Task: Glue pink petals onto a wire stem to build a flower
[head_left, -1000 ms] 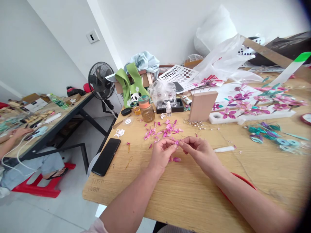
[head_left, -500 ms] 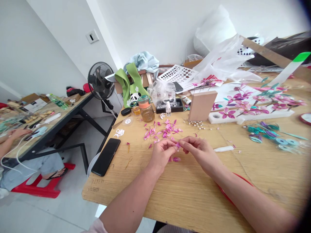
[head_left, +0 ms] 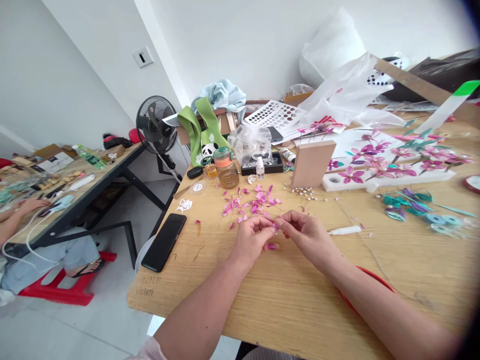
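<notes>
Amber liquid in lidded jar [head_left: 226, 173]

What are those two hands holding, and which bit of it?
A tiny pink petal piece, pinched between the fingertips of the left hand and right hand. It is too small to tell which part they grip.

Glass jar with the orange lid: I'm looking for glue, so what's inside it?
The glass jar holds amber-brown liquid to about two thirds. What the liquid is cannot be told; the lid covers the top.
</notes>
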### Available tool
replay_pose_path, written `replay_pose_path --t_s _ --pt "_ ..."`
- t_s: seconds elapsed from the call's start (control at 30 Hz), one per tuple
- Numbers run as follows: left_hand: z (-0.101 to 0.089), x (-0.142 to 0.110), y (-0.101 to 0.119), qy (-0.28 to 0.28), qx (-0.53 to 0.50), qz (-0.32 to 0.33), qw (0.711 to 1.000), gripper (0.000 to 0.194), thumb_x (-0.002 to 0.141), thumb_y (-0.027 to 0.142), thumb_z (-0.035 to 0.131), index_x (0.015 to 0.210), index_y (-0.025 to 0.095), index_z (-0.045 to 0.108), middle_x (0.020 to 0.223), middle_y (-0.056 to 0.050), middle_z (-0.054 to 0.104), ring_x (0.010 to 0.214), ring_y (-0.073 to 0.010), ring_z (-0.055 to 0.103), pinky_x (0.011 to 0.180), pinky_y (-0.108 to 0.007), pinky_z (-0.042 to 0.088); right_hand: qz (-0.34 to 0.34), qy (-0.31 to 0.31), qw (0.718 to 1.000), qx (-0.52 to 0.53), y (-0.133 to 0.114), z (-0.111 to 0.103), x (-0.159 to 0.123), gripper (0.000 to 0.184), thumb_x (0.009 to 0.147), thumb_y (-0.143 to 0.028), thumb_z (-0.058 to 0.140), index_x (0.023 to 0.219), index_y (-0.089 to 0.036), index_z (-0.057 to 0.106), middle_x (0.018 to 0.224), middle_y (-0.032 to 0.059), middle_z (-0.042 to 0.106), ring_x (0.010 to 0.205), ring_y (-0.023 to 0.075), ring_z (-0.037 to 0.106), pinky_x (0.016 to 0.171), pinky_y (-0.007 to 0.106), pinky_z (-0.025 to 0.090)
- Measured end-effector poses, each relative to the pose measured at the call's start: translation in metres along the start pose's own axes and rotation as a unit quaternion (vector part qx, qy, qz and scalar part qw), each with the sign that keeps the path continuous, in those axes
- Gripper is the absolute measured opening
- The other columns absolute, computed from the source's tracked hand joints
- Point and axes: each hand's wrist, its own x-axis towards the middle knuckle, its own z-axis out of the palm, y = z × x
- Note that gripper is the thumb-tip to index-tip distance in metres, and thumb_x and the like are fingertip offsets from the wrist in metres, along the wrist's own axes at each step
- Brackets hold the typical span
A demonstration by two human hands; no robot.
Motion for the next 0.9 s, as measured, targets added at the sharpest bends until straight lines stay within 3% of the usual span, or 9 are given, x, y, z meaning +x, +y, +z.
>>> replay_pose_path --t_s 0.47,0.73,0.9 --pt "-0.0017 0.0021 -0.0023 0.013 0.006 -0.003 1.000 0.011 0.063 0.023 0.063 0.063 0.014 0.057 0.061 0.002 0.054 0.038 -0.0026 0.038 0.035 -0.018 0.029 0.023 -0.015 1.000 0.011 -0.0016 -0.0014 -0.0006 0.042 0.076 -0.059 0.058 0.066 -0.018 0.060 0.056 -0.0006 0.050 0.054 0.0137 0.044 0.050 0.026 0.033" --pt "-0.0011 0.0025 -0.0040 0.007 0.034 0.003 0.999 0.012 0.063 0.024 0.064 0.063 0.014 0.058 0.065 0.001 0.055 0.040 -0.0026 0.040 0.034 -0.016 0.030 0.016 -0.022 1.000 0.009 0.0027 -0.0008 0.0000 0.040 0.074 -0.058 0.061 0.066 -0.018 0.057 0.060 0.0007 0.055 0.055 0.0139 0.046 0.051 0.026 0.035" --pt "-0.0026 0.0022 -0.0029 0.016 0.014 0.009 1.000 0.019 0.069 0.032 0.063 0.076 0.014 0.064 0.066 0.001 0.053 0.046 -0.0053 0.043 0.035 -0.016 0.033 0.028 0.000 0.999 0.016 0.0039 -0.0031 0.0010 0.040 0.074 -0.058 0.060 0.068 -0.018 0.057 0.058 0.0006 0.054 0.055 0.0139 0.046 0.050 0.026 0.035"
